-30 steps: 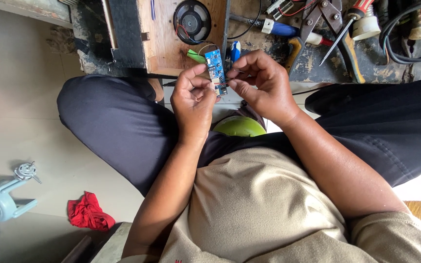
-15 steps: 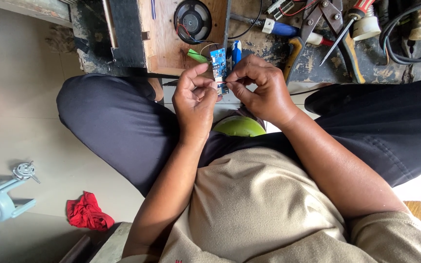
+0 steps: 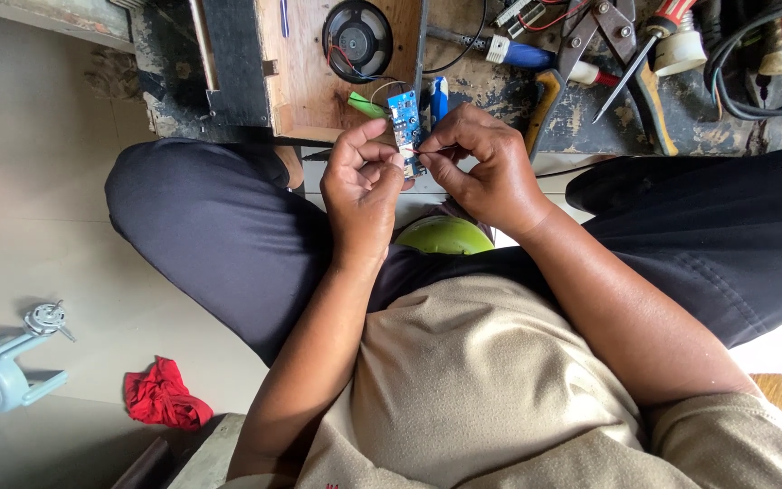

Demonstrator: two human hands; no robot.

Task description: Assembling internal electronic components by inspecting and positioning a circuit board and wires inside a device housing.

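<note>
A: Blue circuit board (image 3: 405, 127), small and narrow, sits upright between both hands, raised just above the person's lap and in front of the wooden box (image 3: 319, 81). Left hand (image 3: 362, 186) has its grip clamped on the board's lower end, thumb and forefinger together on it.

B: Right hand (image 3: 481, 167)?

A: Its fingertips are pinched together at the board's lower edge, on the board or on a thin wire there; which one is too small to tell. Thin wires run from the board up toward the black speaker (image 3: 357, 38) mounted in the box.

B: Change against the earlier frames?

A: Slight. A second ago the board was held a touch lower and tilted; now it stands straighter and the right fingers have closed in on its lower end. Judgement: fine work on a wire or connector, both hands steadying.

B: Surroundings?

A: Dirty worktop (image 3: 500, 81) beyond the knees carries a blue-handled screwdriver (image 3: 513, 50) and pliers (image 3: 604, 23). Green round object (image 3: 445, 237) lies in the lap below the hands. Red cloth (image 3: 165, 394) on the floor, well apart.
</note>
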